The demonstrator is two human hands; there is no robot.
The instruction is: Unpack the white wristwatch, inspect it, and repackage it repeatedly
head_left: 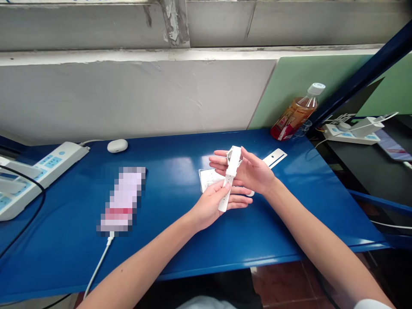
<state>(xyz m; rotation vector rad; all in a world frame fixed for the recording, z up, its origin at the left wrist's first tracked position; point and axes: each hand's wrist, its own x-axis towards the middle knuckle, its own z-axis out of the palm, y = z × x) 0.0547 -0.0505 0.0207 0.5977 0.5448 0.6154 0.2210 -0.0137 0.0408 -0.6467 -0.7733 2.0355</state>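
A white wristwatch-like strap [234, 161] with a row of holes along its lower part stands tilted in front of my body. My left hand [212, 201] pinches the holed end between its thumb and fingers, with the other fingers stretched out behind. Just behind the strap's upper end is my right hand [254, 169], palm turned up, thumb and fingers spread. Whether the strap rests on that palm I cannot tell. Beneath the hands lies a clear case with white contents [206, 178], partly covered. A white slotted card [277, 158] sticks out past my right hand.
On the blue desk [174, 231], a blurred phone [125, 197] lies left with a white cable [99, 264] plugged in. Farther left is a power strip [51, 167]; a white earbud case [117, 146] sits near the wall. A drink bottle [291, 118] leans at the back right.
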